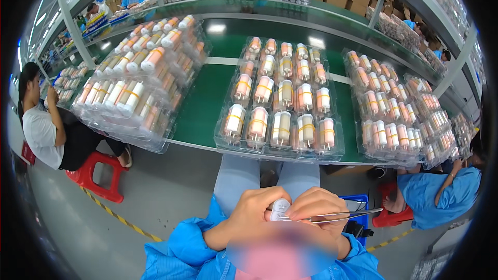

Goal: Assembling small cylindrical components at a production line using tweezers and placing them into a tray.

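Close to my chest, my left hand [250, 213] is closed round a white plastic piece [280, 207] with a rounded end facing up. My right hand [317, 205] pinches a pair of metal tweezers [340, 215]. Its tips meet the white piece near the lower rim of that end, and the other end of the tweezers sticks out to the right. Whether the tips grip anything is too small to tell. The rest of the white piece is hidden in my fingers.
Ahead on the green table [194, 119] lies a clear plastic tray [332, 153] of white, pink and grey cylinders with yellow bands. Stacked trays stand left [148, 80] and right [386, 109]. A blue bin [358, 223] is by my right arm. People sit at both sides on red stools.
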`<state>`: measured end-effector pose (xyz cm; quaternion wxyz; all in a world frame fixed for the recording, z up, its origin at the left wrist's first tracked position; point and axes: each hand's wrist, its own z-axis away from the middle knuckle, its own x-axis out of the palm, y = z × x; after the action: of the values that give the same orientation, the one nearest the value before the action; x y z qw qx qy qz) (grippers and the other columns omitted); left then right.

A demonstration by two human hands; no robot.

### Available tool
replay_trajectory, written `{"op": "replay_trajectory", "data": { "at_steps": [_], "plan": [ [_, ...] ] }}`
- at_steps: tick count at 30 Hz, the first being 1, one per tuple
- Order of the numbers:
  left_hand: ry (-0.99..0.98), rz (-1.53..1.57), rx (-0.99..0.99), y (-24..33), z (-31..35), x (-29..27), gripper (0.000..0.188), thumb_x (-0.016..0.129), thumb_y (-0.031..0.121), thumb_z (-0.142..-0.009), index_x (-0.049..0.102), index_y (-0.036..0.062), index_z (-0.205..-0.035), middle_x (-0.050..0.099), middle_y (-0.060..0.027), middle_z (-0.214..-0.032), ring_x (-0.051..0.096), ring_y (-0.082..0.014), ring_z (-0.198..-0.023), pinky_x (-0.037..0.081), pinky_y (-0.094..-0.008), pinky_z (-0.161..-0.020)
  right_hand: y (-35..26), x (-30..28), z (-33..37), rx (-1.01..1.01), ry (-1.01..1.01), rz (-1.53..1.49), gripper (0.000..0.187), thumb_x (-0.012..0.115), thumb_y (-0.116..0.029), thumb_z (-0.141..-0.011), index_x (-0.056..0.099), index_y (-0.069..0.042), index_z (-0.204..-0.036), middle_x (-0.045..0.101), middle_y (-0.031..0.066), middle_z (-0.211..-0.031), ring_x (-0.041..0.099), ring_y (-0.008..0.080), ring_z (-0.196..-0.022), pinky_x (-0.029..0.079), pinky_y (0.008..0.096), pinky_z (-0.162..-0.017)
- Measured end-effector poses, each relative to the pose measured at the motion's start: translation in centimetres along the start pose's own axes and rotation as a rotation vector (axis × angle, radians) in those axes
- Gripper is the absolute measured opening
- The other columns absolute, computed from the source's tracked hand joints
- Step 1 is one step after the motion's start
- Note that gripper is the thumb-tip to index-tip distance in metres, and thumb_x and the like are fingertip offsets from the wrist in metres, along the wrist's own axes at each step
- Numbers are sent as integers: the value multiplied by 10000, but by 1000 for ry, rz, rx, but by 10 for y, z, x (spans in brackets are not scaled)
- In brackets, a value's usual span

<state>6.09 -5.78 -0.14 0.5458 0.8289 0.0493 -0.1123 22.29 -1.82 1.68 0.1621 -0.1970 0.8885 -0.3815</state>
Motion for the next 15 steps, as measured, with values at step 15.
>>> {"op": "replay_trajectory", "data": {
  "at_steps": [15],
  "plan": [
    [-5, -55, 8, 22, -21, -7, 235, 735, 42, -646, 574, 29, -816, 591, -123, -703, 607, -304, -613, 462, -344, -531, -7, -9, -24, -28, 20, -4, 89, 727, -47, -726, 681, -18, -796, 680, 102, -773, 640, 236, -657, 491, 297, -581]
  ]
}}
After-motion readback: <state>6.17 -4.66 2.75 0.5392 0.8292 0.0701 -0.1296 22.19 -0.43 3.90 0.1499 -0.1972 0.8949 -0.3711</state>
